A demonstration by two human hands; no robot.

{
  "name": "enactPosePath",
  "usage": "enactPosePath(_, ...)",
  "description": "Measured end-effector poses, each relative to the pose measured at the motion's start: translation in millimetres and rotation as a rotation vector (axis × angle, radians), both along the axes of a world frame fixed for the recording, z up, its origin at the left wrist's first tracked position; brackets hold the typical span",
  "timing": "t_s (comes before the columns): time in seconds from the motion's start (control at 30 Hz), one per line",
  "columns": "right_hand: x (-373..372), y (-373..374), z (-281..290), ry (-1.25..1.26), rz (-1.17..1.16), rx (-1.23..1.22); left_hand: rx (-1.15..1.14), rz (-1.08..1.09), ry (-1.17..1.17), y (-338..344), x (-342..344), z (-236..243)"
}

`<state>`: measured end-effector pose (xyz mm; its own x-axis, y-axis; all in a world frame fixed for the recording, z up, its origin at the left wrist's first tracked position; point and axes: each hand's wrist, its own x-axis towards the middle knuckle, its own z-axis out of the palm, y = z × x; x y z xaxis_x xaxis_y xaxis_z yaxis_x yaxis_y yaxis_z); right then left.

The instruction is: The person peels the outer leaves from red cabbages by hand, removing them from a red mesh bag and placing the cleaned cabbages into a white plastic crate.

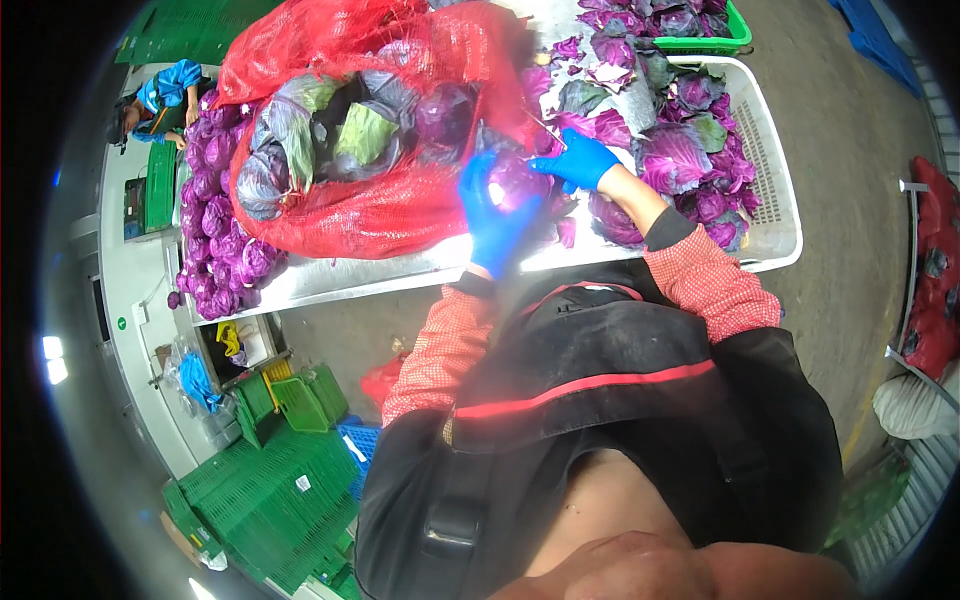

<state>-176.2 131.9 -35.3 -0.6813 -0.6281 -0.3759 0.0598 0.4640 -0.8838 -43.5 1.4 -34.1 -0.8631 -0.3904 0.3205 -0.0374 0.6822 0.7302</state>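
Note:
My left hand [492,225], in a blue glove, is wrapped round a peeled purple cabbage [515,183] at the edge of the steel table [370,272]. My gloved right hand [578,158] is closed on a thin knife [547,132] at the cabbage's upper right, its fingertips partly hidden. An open red mesh sack [350,225] of cabbages, some with green outer leaves, lies to my left. Loose purple leaves [610,125] are scattered beyond my right hand, and a white crate [785,200] full of leaves and trimmings stands to the right of it.
A co-worker [165,100] in blue stands beyond a pile of trimmed cabbages [215,225] at left. A green crate [738,40] of leaves is at the back right. Green crates [260,500] are stacked lower left; red sacks [928,270] stand at the far right.

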Motion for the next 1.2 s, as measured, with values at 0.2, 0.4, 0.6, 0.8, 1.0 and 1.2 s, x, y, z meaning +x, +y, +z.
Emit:
enactPosePath(0.2, 4, -4, -22, -0.187, -0.083, -0.179, -0.057, -0.022, 0.021, 1, 1, -3)
enactPosePath(0.4, 9, -2, -101, 0.253, -0.073, -0.141, -0.037, -0.073, 0.115, -21, 8, -14)
enactPosePath(0.6, 25, -9, -23, -0.035, -0.130, -0.285, 0.473, -0.052, -0.068, -38, 3, -16)
enactPosePath(0.8, 38, 6, 6, 0.587, -0.022, -0.158, 0.758, -0.109, -0.008, -22, -5, -2)
enactPosePath(1.0, 10, 55, -47, 0.520, -0.170, 0.197, 0.662, -0.165, -0.089, -2, -13, 1)
enactPosePath(1.2, 2, 45, -9, -0.139, -0.079, -0.068, 0.343, -0.374, -0.138, 12, -21, -5)
